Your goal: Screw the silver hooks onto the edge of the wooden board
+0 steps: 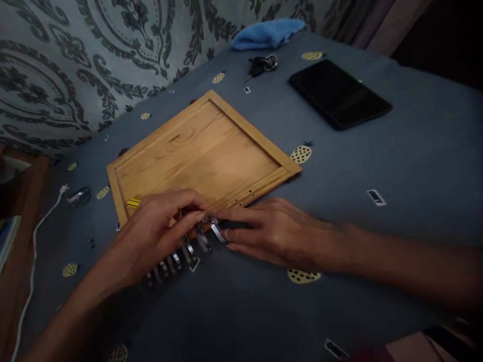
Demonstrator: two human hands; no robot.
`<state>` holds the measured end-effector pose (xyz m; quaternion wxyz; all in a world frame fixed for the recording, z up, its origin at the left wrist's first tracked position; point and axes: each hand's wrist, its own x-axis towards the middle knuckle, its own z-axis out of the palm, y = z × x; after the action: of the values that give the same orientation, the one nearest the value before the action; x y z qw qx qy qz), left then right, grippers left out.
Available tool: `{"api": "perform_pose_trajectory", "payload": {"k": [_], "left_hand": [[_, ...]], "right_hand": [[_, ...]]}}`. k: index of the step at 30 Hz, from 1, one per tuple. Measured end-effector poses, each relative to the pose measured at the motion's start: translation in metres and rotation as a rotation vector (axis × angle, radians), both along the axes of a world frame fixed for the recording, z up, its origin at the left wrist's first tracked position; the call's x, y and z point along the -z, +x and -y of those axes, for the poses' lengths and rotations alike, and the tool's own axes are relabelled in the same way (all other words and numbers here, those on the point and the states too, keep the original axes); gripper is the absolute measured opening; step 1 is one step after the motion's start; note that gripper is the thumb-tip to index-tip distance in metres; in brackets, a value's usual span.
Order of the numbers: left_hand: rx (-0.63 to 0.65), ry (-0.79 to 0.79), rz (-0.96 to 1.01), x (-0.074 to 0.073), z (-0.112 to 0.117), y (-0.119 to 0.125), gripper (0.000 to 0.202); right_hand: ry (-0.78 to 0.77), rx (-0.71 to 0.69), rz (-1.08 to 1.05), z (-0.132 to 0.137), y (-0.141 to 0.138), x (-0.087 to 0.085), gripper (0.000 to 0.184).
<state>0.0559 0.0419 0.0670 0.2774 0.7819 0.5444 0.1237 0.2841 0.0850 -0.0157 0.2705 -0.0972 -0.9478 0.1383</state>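
A framed wooden board lies on the cloth-covered table, with a row of curved metal hooks along its near edge. My left hand rests over that edge, thumb and index finger pinched together beside the last hook on the right. Whatever lies between those fingertips is too small to make out. From the right, my right hand holds this same metal hook against the edge with its fingers. A few small dark holes show in the board's edge to the right of the hook.
Behind the board lie keys and a blue cloth. A black tablet-like device is at the back right. Small dark bits, a clear-looking item and a white cable are at left, near a patterned wall.
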Motion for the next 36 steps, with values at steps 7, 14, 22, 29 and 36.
{"api": "perform_pose_trajectory", "payload": {"k": [7, 14, 22, 29, 36], "left_hand": [[-0.118, 0.157, -0.057, 0.014, 0.039, 0.003, 0.032], [-0.198, 0.273, -0.125, 0.036, 0.049, 0.018, 0.057], [-0.194, 0.343, -0.144, 0.041, 0.048, 0.022, 0.049], [-0.183, 0.33, -0.129, 0.039, 0.049, 0.023, 0.039], [-0.187, 0.323, -0.114, 0.039, 0.05, 0.025, 0.027]], "right_hand": [[-0.018, -0.011, -0.006, 0.001, 0.001, -0.001, 0.027], [-0.017, -0.028, -0.061, 0.001, 0.001, 0.001, 0.025], [-0.042, -0.045, -0.024, 0.0, 0.0, 0.0, 0.024], [-0.044, -0.03, -0.016, 0.002, 0.003, 0.002, 0.023], [-0.049, -0.058, 0.023, 0.002, 0.002, -0.002, 0.023]]}}
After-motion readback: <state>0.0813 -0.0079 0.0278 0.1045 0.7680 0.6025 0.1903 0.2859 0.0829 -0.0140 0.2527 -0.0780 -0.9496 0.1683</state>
